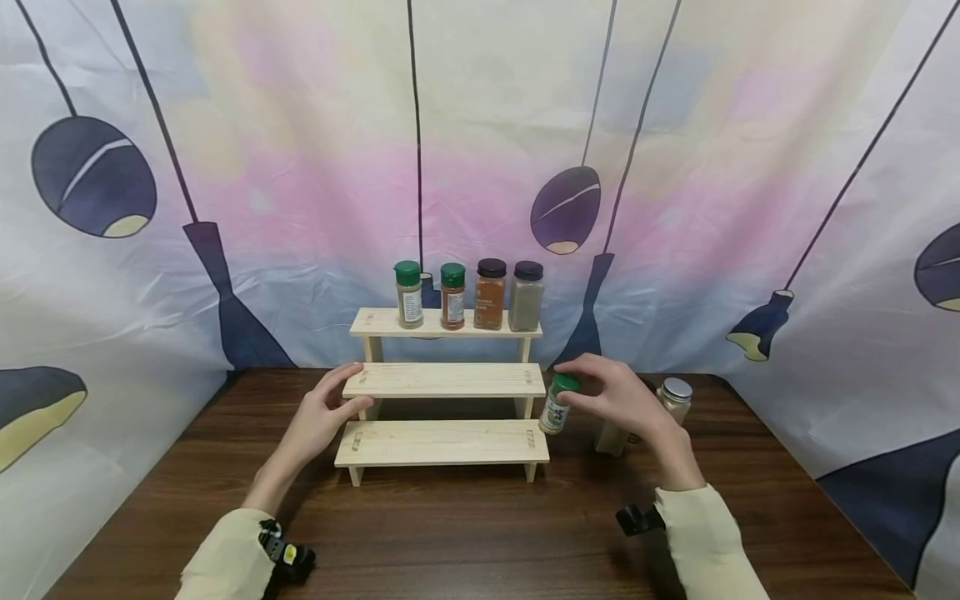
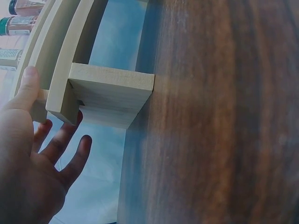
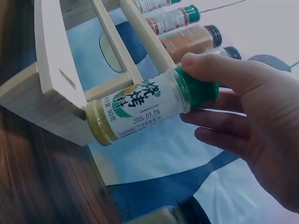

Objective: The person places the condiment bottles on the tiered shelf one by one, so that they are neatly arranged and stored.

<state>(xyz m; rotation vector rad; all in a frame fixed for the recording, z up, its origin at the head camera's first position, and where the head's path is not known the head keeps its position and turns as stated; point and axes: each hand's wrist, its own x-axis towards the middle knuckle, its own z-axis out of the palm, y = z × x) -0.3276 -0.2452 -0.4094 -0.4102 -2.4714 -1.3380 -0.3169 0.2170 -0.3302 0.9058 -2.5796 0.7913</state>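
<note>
A three-step wooden rack stands on the table. My left hand grips the left end of its middle step, thumb and fingertips at the board's end in the left wrist view. My right hand holds a spice bottle by its green cap, thumb on one side and fingers on the other. The bottle has a white label and tilts beside the rack's right end, its base close to the lowest step. Two green-capped bottles and two dark-capped spice jars line the top step.
Partly hidden behind my right hand, a silver-lidded jar and another jar stand on the dark wooden table. A patterned cloth hangs behind the rack and along the sides.
</note>
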